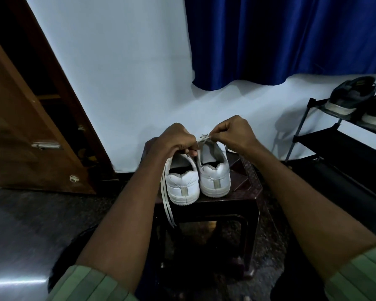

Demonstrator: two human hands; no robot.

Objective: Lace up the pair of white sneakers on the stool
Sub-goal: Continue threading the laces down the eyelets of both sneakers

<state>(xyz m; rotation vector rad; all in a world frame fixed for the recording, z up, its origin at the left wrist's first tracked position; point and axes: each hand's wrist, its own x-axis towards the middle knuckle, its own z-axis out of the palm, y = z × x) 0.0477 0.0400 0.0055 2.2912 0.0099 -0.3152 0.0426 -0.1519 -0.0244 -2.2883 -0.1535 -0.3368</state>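
Stool (245, 183): sneakers (199, 177) under both lace-pinching hands (206, 139).

My left hand (175, 141) and right hand (232, 132) cover the fronts of both white sneakers (197, 179), hiding the eyelets; the shoe rack (334, 135) runs off the right edge

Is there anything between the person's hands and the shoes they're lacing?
Nothing visible does. Both the left hand and the right hand already pinch the lace above the right sneaker. The left sneaker stands beside it on the stool, its own laces dangling off the side.
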